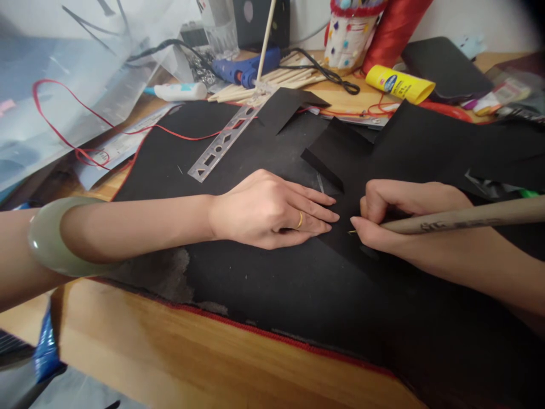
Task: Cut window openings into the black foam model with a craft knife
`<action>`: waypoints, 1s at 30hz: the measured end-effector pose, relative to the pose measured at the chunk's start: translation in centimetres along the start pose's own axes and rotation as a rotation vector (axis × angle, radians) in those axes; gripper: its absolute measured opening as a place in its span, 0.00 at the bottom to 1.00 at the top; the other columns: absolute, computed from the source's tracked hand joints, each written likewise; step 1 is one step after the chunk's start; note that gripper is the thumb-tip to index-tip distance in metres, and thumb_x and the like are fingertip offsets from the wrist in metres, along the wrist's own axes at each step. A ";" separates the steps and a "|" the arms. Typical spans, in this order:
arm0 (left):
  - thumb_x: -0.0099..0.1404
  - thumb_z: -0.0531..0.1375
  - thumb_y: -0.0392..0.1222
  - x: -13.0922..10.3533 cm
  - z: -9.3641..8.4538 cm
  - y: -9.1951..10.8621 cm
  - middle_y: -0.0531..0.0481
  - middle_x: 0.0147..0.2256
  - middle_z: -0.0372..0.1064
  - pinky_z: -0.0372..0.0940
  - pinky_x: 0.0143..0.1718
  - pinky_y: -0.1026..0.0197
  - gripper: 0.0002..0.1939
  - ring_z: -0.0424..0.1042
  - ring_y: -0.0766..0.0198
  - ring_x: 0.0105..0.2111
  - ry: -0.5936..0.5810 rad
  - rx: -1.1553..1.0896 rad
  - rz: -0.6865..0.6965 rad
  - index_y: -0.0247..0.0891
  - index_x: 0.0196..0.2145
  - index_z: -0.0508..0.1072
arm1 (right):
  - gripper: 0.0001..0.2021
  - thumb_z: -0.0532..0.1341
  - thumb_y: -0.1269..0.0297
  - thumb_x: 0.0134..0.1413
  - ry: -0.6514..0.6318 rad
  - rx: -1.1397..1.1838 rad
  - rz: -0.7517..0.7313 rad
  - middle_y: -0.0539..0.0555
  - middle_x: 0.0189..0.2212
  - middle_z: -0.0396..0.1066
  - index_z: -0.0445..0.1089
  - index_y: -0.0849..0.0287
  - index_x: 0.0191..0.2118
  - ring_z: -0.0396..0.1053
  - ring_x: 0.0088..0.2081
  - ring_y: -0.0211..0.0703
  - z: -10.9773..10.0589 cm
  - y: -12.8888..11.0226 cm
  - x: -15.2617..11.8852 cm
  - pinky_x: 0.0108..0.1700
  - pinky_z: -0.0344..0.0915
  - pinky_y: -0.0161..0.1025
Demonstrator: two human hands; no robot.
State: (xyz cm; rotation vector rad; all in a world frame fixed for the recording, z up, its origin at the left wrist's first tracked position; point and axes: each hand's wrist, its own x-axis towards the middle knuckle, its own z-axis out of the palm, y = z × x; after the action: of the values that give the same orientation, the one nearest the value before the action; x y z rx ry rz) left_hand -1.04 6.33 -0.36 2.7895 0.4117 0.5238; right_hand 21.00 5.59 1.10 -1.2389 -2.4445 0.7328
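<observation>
My left hand [272,210] lies flat, palm down, on black paper spread over a dark mat [255,295] with a red edge. Its fingers are stretched out and point right. My right hand [395,216] is closed around a long, pale wooden-handled tool [460,220] with dark lettering. A thin, gold-coloured tip shows beyond the fingertips, close to the black surface and a short way from the left fingertips. Just beyond the hands stands a folded black paper piece [340,145]. Where the black paper's edges run beneath the hands is hard to make out.
A clear stencil ruler [221,145] lies beyond the left hand, with red cord [179,135] across it. At the back are a blue glue gun [244,69], wooden sticks [293,76], a yellow glue stick [400,83], a decorated cup [352,37] and a white tube [181,91].
</observation>
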 end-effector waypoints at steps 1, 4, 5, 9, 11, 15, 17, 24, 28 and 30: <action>0.64 0.52 0.36 0.0 0.0 0.0 0.51 0.46 0.68 0.63 0.49 0.64 0.12 0.63 0.63 0.51 -0.001 -0.001 -0.001 0.33 0.43 0.72 | 0.12 0.57 0.71 0.42 0.002 -0.004 -0.004 0.44 0.16 0.57 0.52 0.58 0.18 0.53 0.18 0.29 0.0 0.0 0.0 0.18 0.49 0.31; 0.64 0.52 0.36 0.0 0.0 0.0 0.50 0.46 0.68 0.63 0.49 0.64 0.13 0.63 0.63 0.51 -0.001 -0.002 -0.001 0.33 0.43 0.72 | 0.11 0.57 0.71 0.42 0.001 -0.016 -0.009 0.44 0.16 0.58 0.52 0.58 0.18 0.53 0.18 0.29 0.0 0.0 -0.1 0.19 0.48 0.31; 0.64 0.52 0.36 0.1 0.0 0.0 0.50 0.46 0.68 0.63 0.49 0.64 0.12 0.63 0.63 0.50 0.001 -0.003 -0.001 0.33 0.43 0.72 | 0.11 0.57 0.72 0.41 -0.001 -0.021 -0.007 0.44 0.16 0.58 0.52 0.58 0.18 0.53 0.18 0.29 0.0 0.0 -0.1 0.19 0.48 0.31; 0.64 0.53 0.36 0.1 0.1 0.0 0.50 0.46 0.68 0.63 0.49 0.65 0.12 0.64 0.63 0.50 0.007 -0.008 0.000 0.33 0.43 0.72 | 0.11 0.57 0.72 0.41 -0.007 -0.032 -0.006 0.44 0.16 0.59 0.52 0.58 0.18 0.53 0.18 0.29 -0.1 -0.1 -0.1 0.19 0.49 0.31; 0.64 0.53 0.36 0.1 0.0 0.0 0.50 0.45 0.68 0.63 0.49 0.65 0.12 0.64 0.63 0.50 0.008 -0.010 -0.002 0.33 0.43 0.72 | 0.11 0.57 0.73 0.41 -0.006 -0.030 -0.006 0.44 0.16 0.58 0.52 0.58 0.18 0.53 0.18 0.29 -0.1 -0.1 -0.1 0.19 0.48 0.31; 0.63 0.54 0.35 0.0 0.0 0.0 0.49 0.46 0.68 0.63 0.49 0.64 0.12 0.63 0.62 0.50 -0.005 -0.018 -0.001 0.33 0.43 0.72 | 0.12 0.57 0.73 0.40 0.003 0.003 0.000 0.45 0.16 0.58 0.51 0.58 0.17 0.53 0.18 0.30 0.0 0.0 -0.2 0.18 0.47 0.32; 0.63 0.54 0.35 -0.1 0.0 0.0 0.49 0.46 0.68 0.63 0.49 0.63 0.13 0.63 0.61 0.51 -0.012 -0.023 -0.002 0.33 0.43 0.72 | 0.12 0.58 0.73 0.40 0.008 0.019 0.002 0.45 0.16 0.58 0.51 0.58 0.17 0.53 0.18 0.30 0.0 0.0 -0.1 0.18 0.47 0.32; 0.63 0.53 0.36 -0.1 0.0 -0.1 0.52 0.47 0.67 0.62 0.50 0.64 0.13 0.63 0.63 0.51 -0.019 -0.021 -0.023 0.39 0.44 0.72 | 0.12 0.58 0.73 0.40 0.003 0.049 0.025 0.45 0.16 0.58 0.51 0.58 0.18 0.53 0.18 0.30 0.0 -0.1 -0.1 0.18 0.46 0.33; 0.63 0.54 0.42 -0.1 0.0 -0.1 0.52 0.47 0.67 0.62 0.49 0.65 0.13 0.62 0.64 0.51 -0.020 0.037 0.013 0.39 0.44 0.71 | 0.12 0.59 0.73 0.41 -0.026 0.128 0.059 0.44 0.16 0.56 0.52 0.58 0.18 0.52 0.18 0.30 -0.1 0.2 -0.1 0.19 0.46 0.32; 0.63 0.54 0.45 -0.1 -0.1 0.0 0.50 0.48 0.66 0.62 0.49 0.64 0.15 0.62 0.64 0.52 -0.035 0.088 0.044 0.38 0.45 0.70 | 0.13 0.60 0.71 0.43 0.026 0.279 0.097 0.44 0.15 0.55 0.53 0.58 0.18 0.50 0.18 0.30 -0.1 0.6 0.0 0.19 0.45 0.33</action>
State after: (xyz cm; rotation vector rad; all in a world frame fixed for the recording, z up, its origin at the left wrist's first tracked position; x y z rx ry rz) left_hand -1.14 6.36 -0.35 2.8938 0.3757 0.4760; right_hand 21.46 5.93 0.82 -1.2527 -2.1816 1.0363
